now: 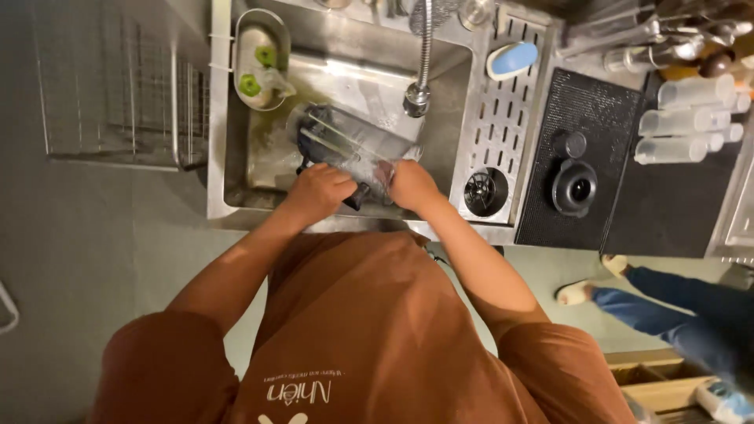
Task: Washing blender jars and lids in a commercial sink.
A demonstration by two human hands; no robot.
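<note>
Dim, warm indoor light; glare streaks the steel sink [236, 169] beneath the faucet [419, 94], while frame edges stretch and soften.

A steel counter [220, 206] is seen from above, with a sink [259, 169] sunk into it. A slotted drain panel [503, 118] is set to the right of the basin, and a blue sponge [512, 59] is laid at its far end, with a round black rinser [486, 191] at its near end. Just beside the panel, a black mat [597, 204] is spread on the counter, and a black lid [574, 188] and a smaller round cap [575, 144] are placed on it. Clear plastic tubes [679, 122] are laid further right. A small metal tray [261, 56] is hung at the sink's far left corner.
</note>
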